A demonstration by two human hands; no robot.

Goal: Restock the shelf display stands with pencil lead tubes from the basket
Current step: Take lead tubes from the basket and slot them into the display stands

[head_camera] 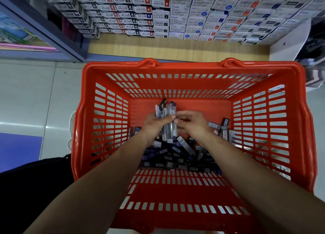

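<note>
Fingers (152,116) of the left hand (155,128) were wrapped round a bundle of pencil lead tubes (167,110), the thumb laid across its front, so that the grasp was firm and full. Seen from the head camera, these tubes were slim, flat-sided sticks of clear and grey plastic with dark caps. They stood nearly upright and fanned a little at the top, above the middle of the basket floor.

The right hand (192,125) was drawn in close beside the left, its fingertips (179,118) curled and touching the side of the bundle near the left thumb. Whether it pinched a tube of its own or only steadied the bundle could not be told. Both forearms reached down and forward over the near rim, wrists bent inward so the hands met.

Beneath them lay the loose tubes (175,154), a jumbled heap of black, navy and grey cases with HB labels, piled against the near wall and spilling toward the right side. The basket (175,67) was glossy red plastic, rectangular, its walls cut with rows of slots, two handle hinges on the far rim. It sat on pale, shiny floor tiles (26,102) before a wooden shelf board (175,47). Stacked cardboard boxes (175,14) of pen refills, white with printed labels, filled the back of that shelf.
</note>
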